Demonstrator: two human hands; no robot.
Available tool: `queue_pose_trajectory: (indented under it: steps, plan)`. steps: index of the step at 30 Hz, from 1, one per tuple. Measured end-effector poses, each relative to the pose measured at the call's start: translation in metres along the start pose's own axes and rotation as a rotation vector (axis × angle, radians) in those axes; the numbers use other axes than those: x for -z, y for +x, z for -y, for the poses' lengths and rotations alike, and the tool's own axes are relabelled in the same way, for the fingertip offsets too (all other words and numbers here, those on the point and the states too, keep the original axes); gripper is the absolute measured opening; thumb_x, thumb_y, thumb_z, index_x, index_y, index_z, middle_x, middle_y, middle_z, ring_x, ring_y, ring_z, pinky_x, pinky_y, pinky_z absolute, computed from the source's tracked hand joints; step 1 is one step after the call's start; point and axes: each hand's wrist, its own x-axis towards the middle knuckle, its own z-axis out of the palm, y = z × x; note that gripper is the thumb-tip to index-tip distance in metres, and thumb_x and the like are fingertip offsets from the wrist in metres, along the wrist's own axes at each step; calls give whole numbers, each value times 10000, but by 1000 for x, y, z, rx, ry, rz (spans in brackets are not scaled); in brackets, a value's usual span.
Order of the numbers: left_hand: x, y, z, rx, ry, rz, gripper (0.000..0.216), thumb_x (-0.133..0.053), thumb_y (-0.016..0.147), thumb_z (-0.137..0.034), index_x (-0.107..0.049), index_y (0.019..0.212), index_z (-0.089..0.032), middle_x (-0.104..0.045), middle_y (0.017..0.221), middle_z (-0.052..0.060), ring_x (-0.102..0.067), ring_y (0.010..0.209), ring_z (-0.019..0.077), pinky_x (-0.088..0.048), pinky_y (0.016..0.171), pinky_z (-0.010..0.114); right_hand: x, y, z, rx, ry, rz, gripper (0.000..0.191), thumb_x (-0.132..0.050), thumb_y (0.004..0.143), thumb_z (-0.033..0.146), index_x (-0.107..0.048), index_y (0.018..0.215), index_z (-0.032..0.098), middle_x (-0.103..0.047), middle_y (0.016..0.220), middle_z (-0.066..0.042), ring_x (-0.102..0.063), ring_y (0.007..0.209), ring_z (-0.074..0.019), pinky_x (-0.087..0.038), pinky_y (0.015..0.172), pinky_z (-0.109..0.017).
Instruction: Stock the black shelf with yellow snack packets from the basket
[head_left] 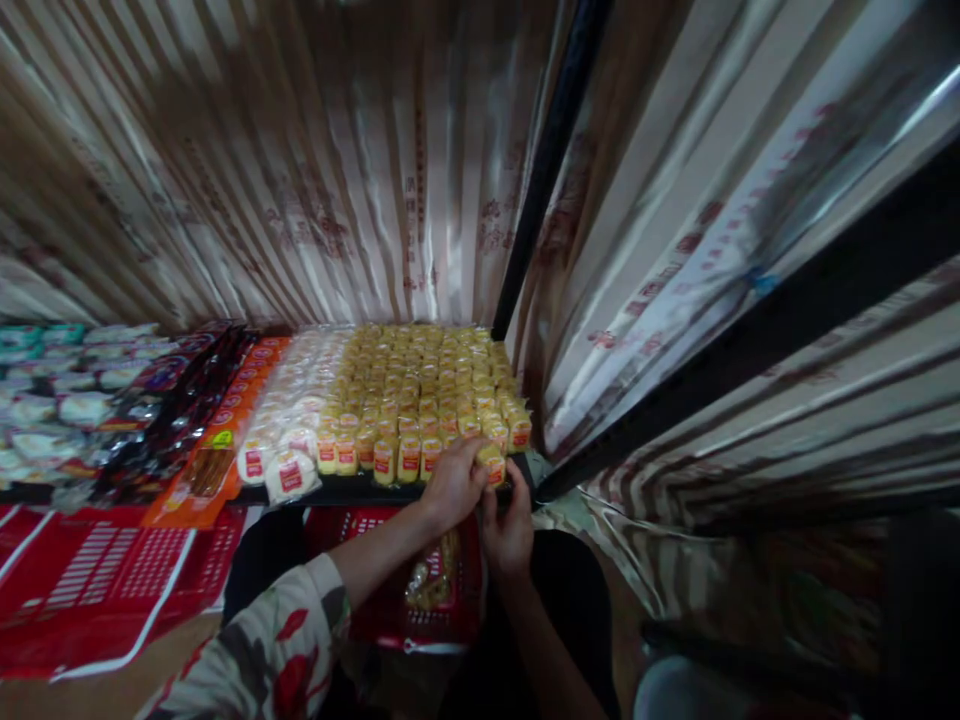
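Observation:
Rows of small yellow wrapped snack packs with red labels fill the shelf in front of me. My left hand reaches to the front row with its fingers closed around one yellow pack at the shelf's front edge. My right hand sits just below and to the right, thumb and fingers pinching the same pack from underneath. A red plastic basket holding a clear bag of yellow snacks lies under my forearms.
White round packs, orange flat packets and dark packets lie left of the yellow ones. Striped plastic curtains hang behind and to the right, with a black post between. Red baskets are at lower left.

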Motion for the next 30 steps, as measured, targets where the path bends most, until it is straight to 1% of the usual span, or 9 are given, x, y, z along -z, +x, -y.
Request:
queue_pose_trajectory:
  steps: [1, 3, 5, 9, 15, 19, 23, 27, 30]
  plan:
    - [0, 1, -1, -1, -12, 8, 346, -521, 780, -133, -579, 1114, -200, -585, 1073, 78, -529, 997, 223, -380, 974, 360, 0, -2, 1, 54, -35, -24, 521, -392, 883, 431, -392, 1288, 103, -445, 1321, -202, -404, 1255, -284, -338, 1031, -486]
    - [-3, 5, -4, -1, -50, 20, 343, -531, 782, -134, -587, 1110, -216, -575, 1105, 73, -515, 1036, 227, -351, 1009, 372, -2, -8, 1, 111, -90, -44, 533, -335, 912, 376, -290, 1367, 102, -335, 1414, -203, -308, 1324, -285, -315, 1046, -509]
    - [-6, 9, -7, -6, -108, 36, 324, -544, 785, -152, -601, 1094, -234, -577, 1089, 63, -502, 1058, 230, -327, 1033, 376, -5, -13, -2, 154, -145, -51, 543, -300, 927, 324, -193, 1419, 121, -242, 1469, -186, -219, 1364, -291, -302, 1049, -536]
    - [-15, 18, -14, -24, -154, 69, 313, -545, 784, -150, -615, 1074, -243, -569, 1053, 59, -498, 1048, 230, -341, 1019, 365, -7, -16, -11, 249, -199, -76, 581, -322, 926, 284, -102, 1451, 169, -165, 1502, -162, -174, 1376, -306, -308, 1035, -567]
    - [-33, 32, -19, -34, -174, 80, 314, -524, 781, -119, -622, 1053, -240, -556, 1034, 55, -519, 1001, 218, -378, 983, 329, -4, -13, -17, 250, -201, -74, 606, -288, 935, 321, -32, 1458, 155, -127, 1511, -164, -156, 1378, -318, -289, 1042, -582]
    - [-44, 39, -14, -28, -155, 86, 309, -528, 764, -85, -614, 1019, -236, -544, 992, 42, -536, 958, 192, -403, 929, 256, -6, -12, -20, 244, -185, -61, 612, -291, 935, 340, -31, 1459, 159, -101, 1518, -151, -141, 1381, -317, -265, 1054, -585]
    - [-48, 45, -12, 13, -121, 110, 306, -529, 740, -61, -593, 988, -228, -497, 978, 29, -519, 828, 152, -416, 835, 199, -13, -11, -28, 211, -166, -81, 598, -289, 934, 318, -47, 1458, 160, -132, 1513, -150, -152, 1381, -305, -267, 1054, -587]
    - [-49, 47, -14, 66, -246, 79, 310, -534, 719, -12, -602, 942, -216, -481, 954, 18, -485, 786, 137, -395, 809, 171, -18, -9, -36, 189, -171, -81, 590, -280, 930, 317, -76, 1454, 136, -177, 1498, -168, -179, 1374, -306, -287, 1046, -579]
    - [-53, 45, -10, 106, -359, 59, 350, -538, 726, -9, -599, 996, -224, -475, 1040, 9, -499, 823, 124, -391, 820, 156, -18, -7, -38, 173, -168, -70, 582, -269, 926, 340, -119, 1448, 130, -238, 1477, -171, -198, 1368, -303, -283, 1044, -582]
